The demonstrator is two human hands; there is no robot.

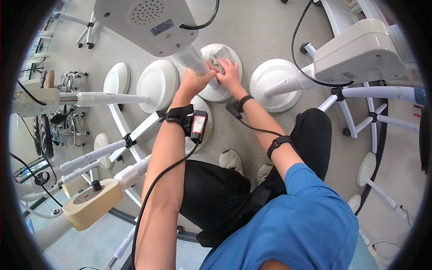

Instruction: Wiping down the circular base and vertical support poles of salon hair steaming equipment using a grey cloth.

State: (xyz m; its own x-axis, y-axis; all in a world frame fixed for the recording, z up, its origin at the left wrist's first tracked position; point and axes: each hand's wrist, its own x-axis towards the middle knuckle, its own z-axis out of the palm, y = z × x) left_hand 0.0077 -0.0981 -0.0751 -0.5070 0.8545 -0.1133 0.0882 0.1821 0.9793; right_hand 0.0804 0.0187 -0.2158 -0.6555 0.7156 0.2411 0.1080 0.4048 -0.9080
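Observation:
My left hand [195, 80] is wrapped around the white pole [189, 58] of a floor-standing device. Above it, the pole joins a white housing [141, 32] with a perforated patch, a label and a black cable. Its foot is a round white base [219, 96]. On that base my right hand [230, 73] holds a crumpled grey cloth [221, 55] against the upper surface, close beside the pole. Part of the cloth is hidden under the fingers. Both wrists wear black straps with small wired modules.
A similar device [357, 54] on a round base [280, 104] stands at right. More white bases [157, 86] and poles crowd the left, near a beige control unit [92, 204]. Wheelchairs [69, 126] are at far left. Wheeled star-shaped stands [373, 117] are at right. Cables hang about.

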